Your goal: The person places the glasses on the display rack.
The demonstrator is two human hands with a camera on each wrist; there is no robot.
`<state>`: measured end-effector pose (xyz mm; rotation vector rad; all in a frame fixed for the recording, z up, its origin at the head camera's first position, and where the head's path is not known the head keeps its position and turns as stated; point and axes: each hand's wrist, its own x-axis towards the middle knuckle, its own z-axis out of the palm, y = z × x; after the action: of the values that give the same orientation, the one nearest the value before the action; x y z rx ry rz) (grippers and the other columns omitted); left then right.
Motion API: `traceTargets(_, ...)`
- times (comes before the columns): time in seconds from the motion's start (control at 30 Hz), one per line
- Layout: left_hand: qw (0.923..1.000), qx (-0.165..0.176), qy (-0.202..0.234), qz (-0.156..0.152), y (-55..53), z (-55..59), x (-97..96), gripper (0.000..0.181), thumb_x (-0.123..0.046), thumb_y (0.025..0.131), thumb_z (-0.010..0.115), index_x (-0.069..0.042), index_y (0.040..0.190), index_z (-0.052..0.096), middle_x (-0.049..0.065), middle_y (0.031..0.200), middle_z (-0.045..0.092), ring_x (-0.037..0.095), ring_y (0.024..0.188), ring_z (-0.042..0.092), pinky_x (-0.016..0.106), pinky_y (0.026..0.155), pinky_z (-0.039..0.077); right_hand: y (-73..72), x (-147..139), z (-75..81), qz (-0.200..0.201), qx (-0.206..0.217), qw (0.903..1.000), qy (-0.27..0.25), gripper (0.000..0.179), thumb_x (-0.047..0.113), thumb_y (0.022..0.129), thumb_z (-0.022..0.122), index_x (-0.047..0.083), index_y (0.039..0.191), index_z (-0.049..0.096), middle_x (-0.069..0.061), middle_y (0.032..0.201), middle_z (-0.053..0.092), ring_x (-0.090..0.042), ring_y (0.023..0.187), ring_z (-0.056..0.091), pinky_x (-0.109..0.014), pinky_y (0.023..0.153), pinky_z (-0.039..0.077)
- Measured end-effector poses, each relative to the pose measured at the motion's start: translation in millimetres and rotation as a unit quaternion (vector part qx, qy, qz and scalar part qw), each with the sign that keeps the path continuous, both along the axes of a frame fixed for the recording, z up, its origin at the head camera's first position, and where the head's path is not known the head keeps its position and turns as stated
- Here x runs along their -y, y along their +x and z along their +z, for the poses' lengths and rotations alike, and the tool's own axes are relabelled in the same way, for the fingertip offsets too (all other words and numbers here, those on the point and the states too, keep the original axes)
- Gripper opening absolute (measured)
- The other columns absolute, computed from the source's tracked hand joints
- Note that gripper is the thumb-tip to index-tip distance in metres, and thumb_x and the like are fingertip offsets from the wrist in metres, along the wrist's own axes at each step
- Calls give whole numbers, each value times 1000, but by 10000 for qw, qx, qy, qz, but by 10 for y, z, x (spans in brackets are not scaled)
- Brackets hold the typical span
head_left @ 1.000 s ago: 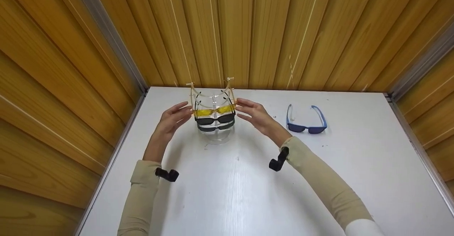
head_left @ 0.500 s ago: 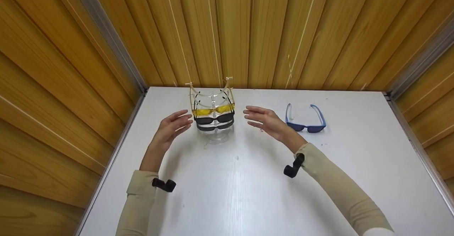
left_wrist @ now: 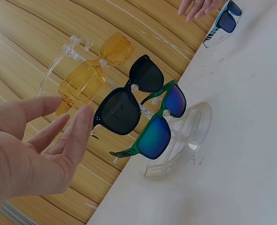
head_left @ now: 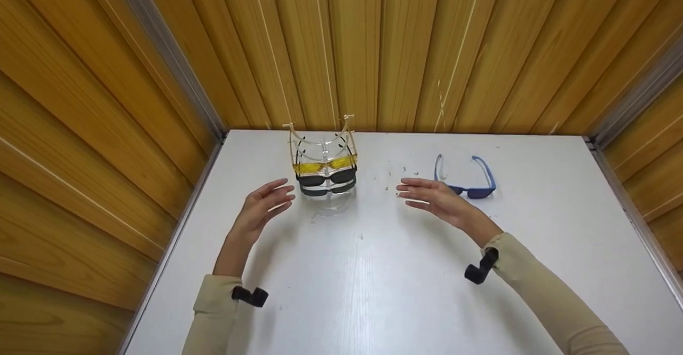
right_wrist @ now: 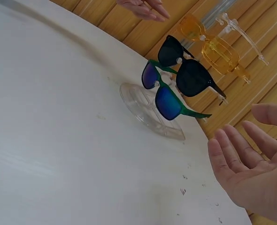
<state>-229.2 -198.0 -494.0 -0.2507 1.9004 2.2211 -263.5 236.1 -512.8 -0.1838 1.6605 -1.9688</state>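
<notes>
A clear plastic display stand (head_left: 332, 208) holds three pairs of sunglasses one above another. Yellow-lensed sunglasses (head_left: 309, 168) are at the top, black sunglasses (head_left: 341, 176) in the middle. Lowest sit green-framed sunglasses (left_wrist: 155, 138) with mirrored blue lenses. My left hand (head_left: 261, 208), fingers loosely spread and holding nothing, hovers just left of the stand. Over the table to the right, my right hand (head_left: 440, 201) is held with relaxed fingers, nothing in its grasp. Behind it, blue sunglasses (head_left: 482, 191) lie with temples unfolded, the left lens partly hidden by the hand.
The white table (head_left: 347, 291) reaches back to a wood-plank wall (head_left: 405, 50), with another such wall (head_left: 80, 131) on the left. Small dark specks dot the tabletop between stand and blue sunglasses. Each sleeve carries a black wrist mount (head_left: 482, 266).
Both hands have left the yellow sunglasses on the stand. The right hand has moved right and nearer the body, in front of the blue sunglasses; the left has drawn slightly back.
</notes>
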Motion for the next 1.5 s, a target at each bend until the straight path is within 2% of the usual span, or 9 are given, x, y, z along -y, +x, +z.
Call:
traceTargets(0.2, 9995, 118, -53, -289, 111, -151, -142, 50, -9, 99, 67, 2, 145, 52, 11, 127, 72, 14, 102, 73, 30, 96, 61, 91, -236, -74, 45, -16, 10000, 71, 48, 11, 106, 54, 1, 151, 45, -10, 149, 59, -16, 132, 60, -36, 117, 47)
traceTargets(0.37, 9986, 203, -81, -486, 143, -283, -278, 49, -11, 98, 68, 2, 143, 54, 10, 125, 72, 15, 102, 72, 30, 95, 61, 141, -426, -116, -10, -17, 10000, 58, 46, 12, 106, 54, 3, 150, 47, -7, 147, 60, -17, 135, 59, -32, 114, 49)
traceTargets(0.47, 9983, 270, -42, -523, 137, -363, -357, 47, -10, 98, 67, 2, 142, 55, 9, 124, 73, 15, 101, 72, 31, 95, 61, 181, -551, -154, -85, 51, 9997, -225, 43, 11, 107, 52, 4, 149, 50, -5, 144, 63, -19, 136, 58, -32, 113, 50)
traceTargets(0.63, 9971, 380, 26, -660, 111, -463, -498, 42, -9, 98, 66, 0, 138, 59, 9, 120, 74, 16, 100, 72, 31, 94, 61, 255, -760, -232, -79, 240, 9968, -756, 45, 6, 109, 44, -1, 153, 42, -4, 144, 63, -18, 135, 59, -31, 114, 49)
traceTargets(0.77, 9952, 336, 139, -908, 84, -488, -619, 43, -8, 99, 65, 3, 140, 56, 10, 120, 74, 16, 100, 73, 31, 94, 61, 299, -929, -277, -82, 287, 9950, -953, 45, 5, 110, 38, -3, 154, 38, -4, 144, 63, -16, 133, 60, -30, 114, 48)
traceTargets(0.83, 9939, 342, 195, -1027, 75, -482, -679, 45, -8, 100, 64, 5, 142, 54, 11, 122, 74, 16, 100, 73, 32, 95, 61, 312, -1005, -286, -118, 326, 9945, -989, 41, 6, 111, 37, 2, 150, 47, -3, 143, 64, -16, 133, 61, -30, 114, 48)
traceTargets(1.07, 9915, 398, 203, -1222, 29, -491, -876, 48, -10, 100, 64, 5, 144, 52, 12, 125, 73, 16, 102, 73, 32, 96, 61, 379, -1227, -338, -209, 499, 9953, -802, 40, 7, 110, 40, 9, 149, 52, -1, 141, 65, -14, 132, 61, -28, 113, 49)
traceTargets(1.2, 9907, 407, 254, -1272, -13, -498, -954, 49, -9, 100, 64, 6, 144, 51, 9, 122, 73, 17, 102, 73, 32, 96, 61, 425, -1345, -367, -276, 537, 9959, -673, 37, 9, 110, 41, 17, 140, 61, 2, 139, 67, -13, 131, 61, -27, 112, 49)
traceTargets(1.5, 9868, 465, 390, -1503, -119, -521, -1201, 44, -7, 100, 62, 4, 142, 54, 14, 126, 72, 17, 105, 72, 33, 100, 59, 468, -1627, -354, -683, 598, 9956, -233, 44, 13, 109, 48, 10, 153, 47, 3, 137, 68, -11, 128, 64, -24, 109, 51)
